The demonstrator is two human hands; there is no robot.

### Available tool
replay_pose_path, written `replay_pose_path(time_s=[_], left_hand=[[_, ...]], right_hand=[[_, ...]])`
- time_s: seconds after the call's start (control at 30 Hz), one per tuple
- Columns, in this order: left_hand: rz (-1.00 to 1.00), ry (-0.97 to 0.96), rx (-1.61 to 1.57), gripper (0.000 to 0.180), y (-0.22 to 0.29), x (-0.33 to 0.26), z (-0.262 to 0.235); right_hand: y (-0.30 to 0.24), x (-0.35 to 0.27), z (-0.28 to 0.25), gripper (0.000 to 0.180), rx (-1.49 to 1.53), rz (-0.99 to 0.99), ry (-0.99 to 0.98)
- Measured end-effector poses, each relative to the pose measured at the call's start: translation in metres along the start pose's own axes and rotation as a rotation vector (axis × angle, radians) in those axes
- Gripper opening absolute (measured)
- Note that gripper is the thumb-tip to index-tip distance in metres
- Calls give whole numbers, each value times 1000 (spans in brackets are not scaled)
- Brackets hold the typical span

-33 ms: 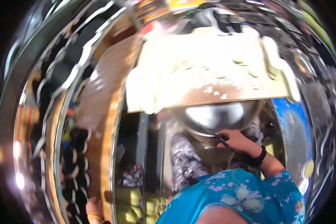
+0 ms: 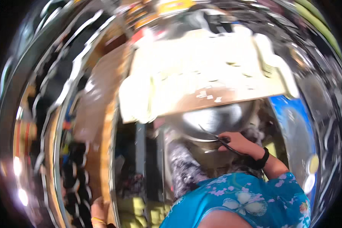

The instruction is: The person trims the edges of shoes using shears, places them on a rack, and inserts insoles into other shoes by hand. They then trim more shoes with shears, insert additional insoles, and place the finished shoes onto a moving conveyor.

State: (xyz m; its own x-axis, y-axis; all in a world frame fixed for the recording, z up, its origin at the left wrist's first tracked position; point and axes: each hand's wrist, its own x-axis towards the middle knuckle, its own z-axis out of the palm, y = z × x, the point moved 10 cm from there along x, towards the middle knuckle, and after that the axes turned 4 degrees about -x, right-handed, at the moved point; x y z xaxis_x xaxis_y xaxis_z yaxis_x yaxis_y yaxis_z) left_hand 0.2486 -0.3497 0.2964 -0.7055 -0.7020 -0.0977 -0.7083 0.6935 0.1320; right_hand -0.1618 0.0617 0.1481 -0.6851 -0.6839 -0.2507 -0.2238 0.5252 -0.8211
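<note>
My right hand (image 2: 237, 143), with a dark band at its wrist, is closed around a dark-handled tool (image 2: 225, 140). A thin, pointed tip reaches from the tool toward the left; blur hides its exact kind. Just beyond this hand, a large shiny metal bowl (image 2: 231, 116) sits partly under the front edge of a pale work board (image 2: 178, 110). At the lower left, my left hand (image 2: 98, 209), with a yellow band at its wrist, is at the wooden edge of a brown tabletop (image 2: 97, 114). Its fingers are too blurred to read.
Small white pieces (image 2: 203, 95) lie near the board's front edge, and its pale surface is overexposed. A blue-edged grey panel (image 2: 296, 125) stands at the right. Dark shelving lines the left. My patterned trouser leg (image 2: 184, 167) is below the board.
The view has shifted slightly, so the board and bowl appear farther left. My left hand shows a little higher and farther right. My right hand still grips the tool beside the bowl.
</note>
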Motion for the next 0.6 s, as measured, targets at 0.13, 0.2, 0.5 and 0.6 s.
replay_pose_path(time_s=[0.13, 0.2, 0.5, 0.6], left_hand=[[580, -319, -298, 40, 253, 118, 46], [896, -320, 14, 40, 355, 133, 56], [1255, -633, -176, 48, 547, 41, 238], [1067, -605, -133, 49, 543, 29, 263]], right_hand=[[35, -48, -82, 46, 72, 59, 302], [60, -81, -129, 48, -40, 122, 557], [144, -381, -370, 52, -721, 961, 1414], [179, -464, -389, 32, -1046, 1230, 1432]])
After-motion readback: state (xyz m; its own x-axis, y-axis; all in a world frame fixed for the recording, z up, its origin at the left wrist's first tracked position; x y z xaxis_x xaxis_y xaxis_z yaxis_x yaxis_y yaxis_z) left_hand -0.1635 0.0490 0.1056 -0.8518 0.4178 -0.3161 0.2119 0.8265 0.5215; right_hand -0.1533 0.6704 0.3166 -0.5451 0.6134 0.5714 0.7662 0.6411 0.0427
